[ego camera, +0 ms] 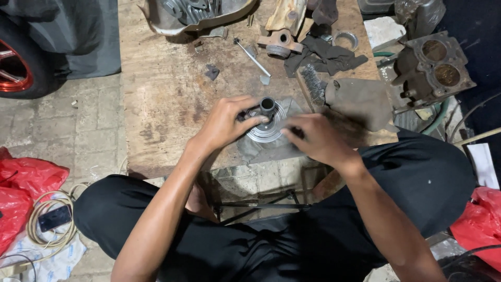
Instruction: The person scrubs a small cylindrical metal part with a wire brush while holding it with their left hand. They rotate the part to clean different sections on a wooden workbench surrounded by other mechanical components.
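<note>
A worn wooden tabletop (162,99) carries a ribbed metal disc (265,128). Beyond the disc lie a dark rag (323,56), a metal rod (252,56) and a wire brush (313,83); right of it, a grey cloth (362,102).

Outdoor repair spot, dim light.
Worn wooden worktop (167,94) on paved brick floor (78,130); red plastic bags (26,183) at left, red-rimmed wheel (15,68) beyond.

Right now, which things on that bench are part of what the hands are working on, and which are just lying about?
In hand:
- round ribbed metal part, on a grey rag
- left hand, gripping the part
- right hand, blurred, at the part's edge

Lying about:
- wire brush
- dark cloth
- metal rod
- engine block
- red bags
</note>
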